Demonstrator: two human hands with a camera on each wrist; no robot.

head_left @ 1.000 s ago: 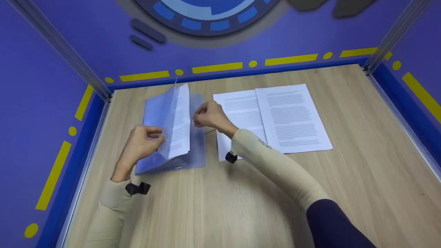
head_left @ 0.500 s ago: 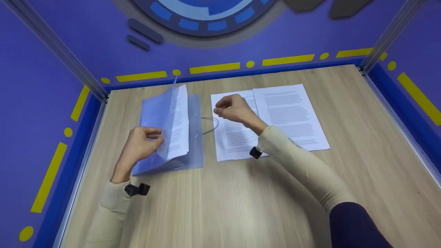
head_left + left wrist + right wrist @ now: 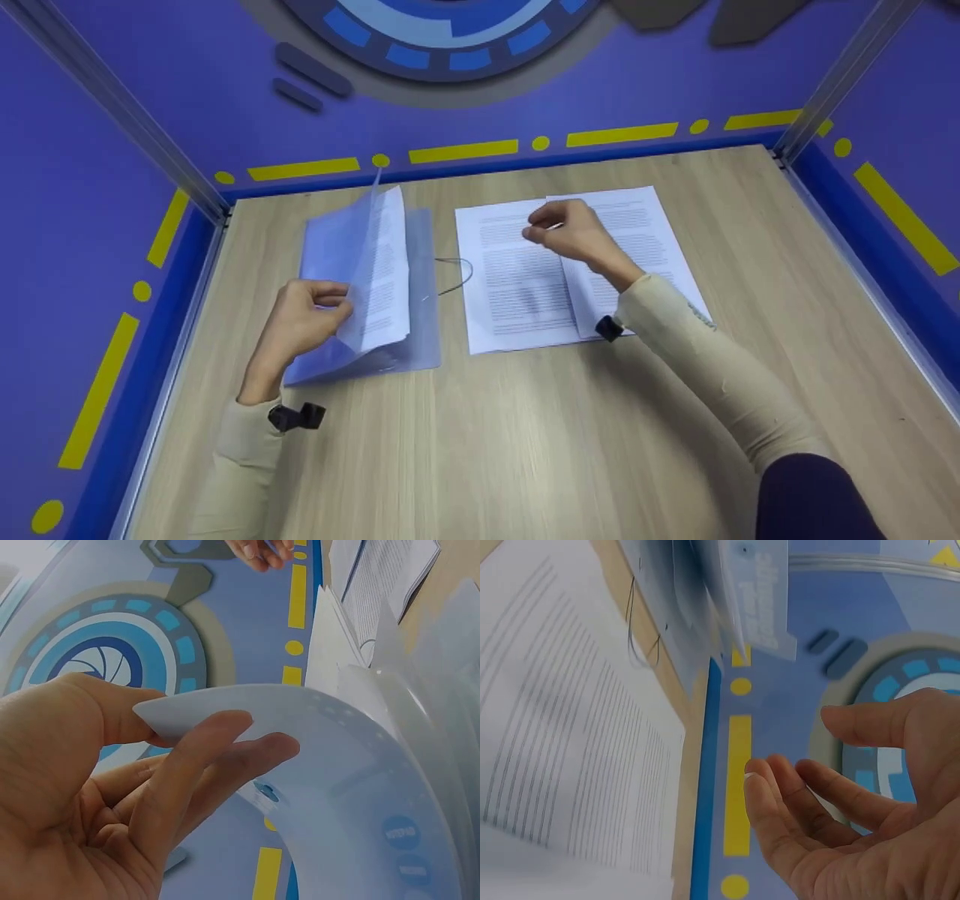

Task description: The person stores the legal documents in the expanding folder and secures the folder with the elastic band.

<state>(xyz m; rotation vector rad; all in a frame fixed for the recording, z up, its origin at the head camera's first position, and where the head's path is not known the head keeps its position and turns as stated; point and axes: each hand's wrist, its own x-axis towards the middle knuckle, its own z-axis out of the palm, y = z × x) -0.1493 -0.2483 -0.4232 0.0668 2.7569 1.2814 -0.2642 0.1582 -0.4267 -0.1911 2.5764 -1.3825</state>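
My left hand [image 3: 304,319] pinches the edge of the raised front cover of a translucent bluish plastic folder [image 3: 422,330]. In the left wrist view the cover [image 3: 337,757] bends in a curve away from thumb and fingers. Printed sheets [image 3: 391,262] stand tilted inside the folder, behind the cover. From its right edge a thin cord loop [image 3: 471,271] sticks out onto the table. My right hand [image 3: 574,232] hovers over two overlapping lots of printed paper, the left one [image 3: 517,307] and the right one [image 3: 660,270]. The right wrist view shows its thumb and fingers apart, holding nothing.
The wooden table [image 3: 487,442] carries everything and stretches toward me. Blue panels with yellow marks, such as the back wall [image 3: 420,120], enclose it on the left, back and right. Metal posts [image 3: 840,82] stand at the back corners.
My right hand has moved away from the folder, to the right, and is now above the loose papers. The cord loop has come into view. My left hand still holds the cover.
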